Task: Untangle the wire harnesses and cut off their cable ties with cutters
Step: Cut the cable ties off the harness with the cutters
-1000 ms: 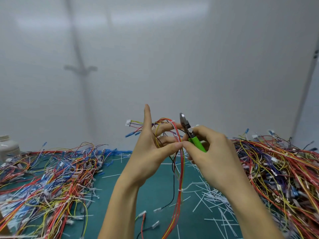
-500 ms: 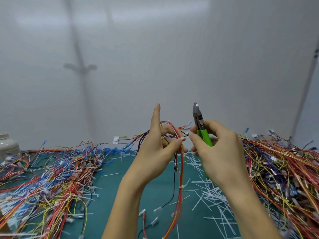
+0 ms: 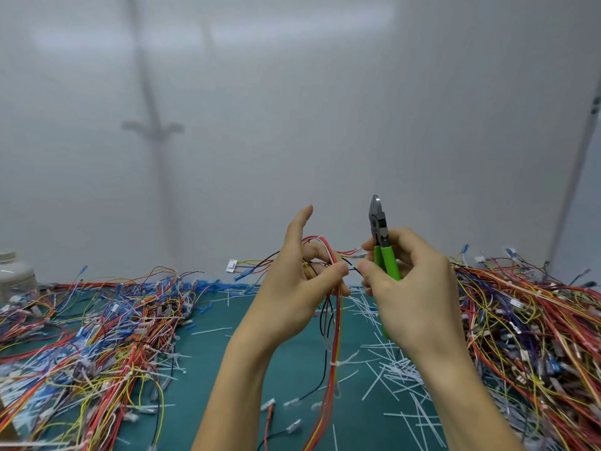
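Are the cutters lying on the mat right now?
No, the right hand grips the cutters by their green handles, blades pointing up.

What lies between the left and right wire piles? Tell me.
Head view: green mat strewn with white cable-tie offcuts, and the harness hanging from the left hand.
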`<state>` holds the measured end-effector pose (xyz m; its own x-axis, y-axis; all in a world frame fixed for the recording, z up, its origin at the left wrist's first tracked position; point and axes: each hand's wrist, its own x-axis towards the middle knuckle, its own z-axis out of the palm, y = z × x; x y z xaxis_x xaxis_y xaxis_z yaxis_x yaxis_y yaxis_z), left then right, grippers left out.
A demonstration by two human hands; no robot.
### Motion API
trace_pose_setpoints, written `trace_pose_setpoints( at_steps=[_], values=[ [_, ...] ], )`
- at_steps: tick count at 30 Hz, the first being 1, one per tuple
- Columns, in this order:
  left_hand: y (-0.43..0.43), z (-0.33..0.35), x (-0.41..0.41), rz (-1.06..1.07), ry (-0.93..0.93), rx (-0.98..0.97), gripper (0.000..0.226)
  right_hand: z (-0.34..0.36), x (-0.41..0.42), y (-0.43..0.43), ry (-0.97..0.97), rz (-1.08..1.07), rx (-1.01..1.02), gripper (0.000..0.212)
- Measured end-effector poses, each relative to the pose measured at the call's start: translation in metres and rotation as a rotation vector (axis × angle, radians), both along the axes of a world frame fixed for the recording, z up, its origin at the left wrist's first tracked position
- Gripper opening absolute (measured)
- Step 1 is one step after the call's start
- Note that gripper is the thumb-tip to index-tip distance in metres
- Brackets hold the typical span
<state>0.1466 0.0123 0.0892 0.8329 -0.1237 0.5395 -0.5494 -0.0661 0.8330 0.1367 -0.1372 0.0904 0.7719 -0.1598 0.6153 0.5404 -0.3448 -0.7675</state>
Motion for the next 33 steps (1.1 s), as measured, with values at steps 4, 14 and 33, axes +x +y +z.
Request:
trace_pose_setpoints(
  at_steps=[4,14,33],
  values=[
    [0.0,0.002,-0.001,-0.011,0.021,-0.052,0.079,0.001,0.001,-0.001,0.004,-0.001,0.017,0.017],
    [0.014,0.002,0.001,0.111,0.031,-0.152,0.069,0.011,-0.006,-0.007,-0.029,0.008,-0.055,0.01],
    [0.016,0.006,-0.002,0.196,-0.022,-0.112,0.053,0.008,-0.008,0.001,0.252,0.168,-0.428,0.044]
  ],
)
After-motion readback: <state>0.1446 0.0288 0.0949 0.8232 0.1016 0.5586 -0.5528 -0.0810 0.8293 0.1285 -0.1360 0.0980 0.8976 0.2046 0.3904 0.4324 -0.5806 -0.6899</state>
